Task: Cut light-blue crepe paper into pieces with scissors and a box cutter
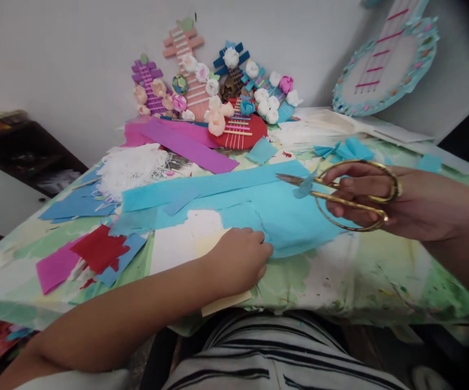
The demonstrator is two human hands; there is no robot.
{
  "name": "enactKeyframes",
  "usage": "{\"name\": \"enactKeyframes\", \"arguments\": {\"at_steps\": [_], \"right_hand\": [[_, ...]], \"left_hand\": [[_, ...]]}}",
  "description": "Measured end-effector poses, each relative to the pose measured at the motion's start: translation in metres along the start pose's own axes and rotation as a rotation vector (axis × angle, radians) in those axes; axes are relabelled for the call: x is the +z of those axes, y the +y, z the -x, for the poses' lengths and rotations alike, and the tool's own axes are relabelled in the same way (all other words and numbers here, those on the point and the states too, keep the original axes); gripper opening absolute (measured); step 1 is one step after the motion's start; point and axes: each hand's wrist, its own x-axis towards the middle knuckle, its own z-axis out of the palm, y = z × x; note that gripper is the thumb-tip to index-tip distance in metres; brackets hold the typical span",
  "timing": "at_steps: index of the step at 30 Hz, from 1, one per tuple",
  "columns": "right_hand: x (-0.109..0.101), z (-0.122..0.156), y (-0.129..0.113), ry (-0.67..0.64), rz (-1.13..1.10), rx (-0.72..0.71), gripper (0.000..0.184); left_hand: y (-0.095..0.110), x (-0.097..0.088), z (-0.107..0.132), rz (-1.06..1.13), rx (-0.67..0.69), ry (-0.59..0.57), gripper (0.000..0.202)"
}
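Note:
My right hand (415, 208) holds a pair of gold-handled scissors (327, 196), fingers through the loops and the blades pointing left. A small scrap of blue paper (305, 187) hangs at the blades, which stand slightly apart. Beneath them lies a wide piece of turquoise crepe paper (299, 222) with a torn or cut left edge. Low on the table, my left hand (238, 260) is closed, its curled fingers at the near edge of that crepe paper. A long folded turquoise strip (214, 181) lies behind it. White card (173, 246) shows beside my left forearm.
Decorated guitar-shaped crafts with paper flowers (216, 119) stand along the wall. A larger blue-rimmed one (384, 70) leans at right. Purple strips (189, 143), white shredded paper (131, 170), red scraps (100, 249) and blue scraps (350, 149) litter the tablecloth (413, 276). A dark shelf (27, 146) stands left.

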Motion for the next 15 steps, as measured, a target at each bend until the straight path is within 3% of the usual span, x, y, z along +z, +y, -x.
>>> {"name": "enactKeyframes", "arguments": {"at_steps": [4, 8, 10, 15], "right_hand": [[0.019, -0.013, 0.005, -0.251, -0.291, -0.048, 0.02], [0.027, -0.024, 0.005, -0.313, -0.346, -0.075, 0.018], [0.029, -0.031, 0.007, -0.222, -0.24, -0.126, 0.017], [0.03, -0.046, 0.011, 0.204, 0.109, -0.358, 0.031]], "left_hand": [[-0.001, -0.002, -0.001, 0.034, -0.006, 0.016, 0.011], [-0.002, -0.006, -0.001, 0.068, -0.013, 0.027, 0.011], [-0.002, -0.007, -0.001, 0.082, -0.016, 0.03, 0.011], [-0.003, -0.008, -0.002, 0.11, -0.049, 0.035, 0.013]]}}
